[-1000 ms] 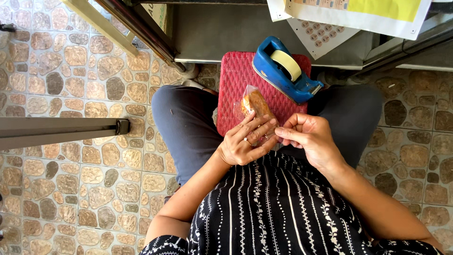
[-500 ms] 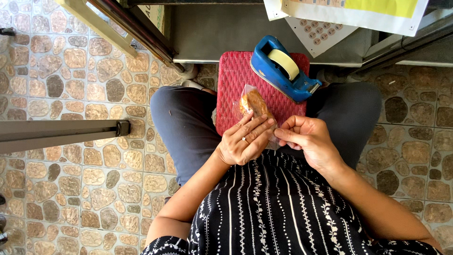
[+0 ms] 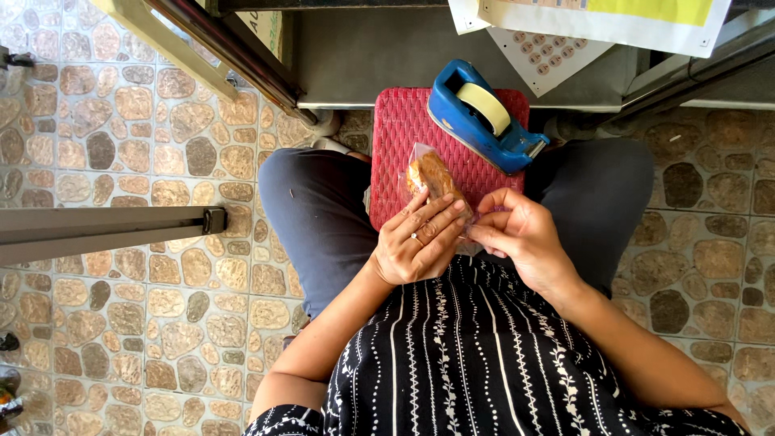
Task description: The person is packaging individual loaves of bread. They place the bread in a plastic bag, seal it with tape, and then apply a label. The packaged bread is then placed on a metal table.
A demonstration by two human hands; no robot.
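Clear snack packet (image 3: 432, 179) pinched between both hands, left hand (image 3: 416, 242) gripping, right hand (image 3: 521, 234) pinching its end

A pebble-patterned stone floor (image 3: 145, 145) is lit by daylight; a grey metal shelf (image 3: 363, 56) is seen ahead.

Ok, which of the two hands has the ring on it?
The left hand, the one wrapped around the clear packet of brown snack. A ring shows on one of its fingers; the right hand, pinching the packet's near end, shows none.
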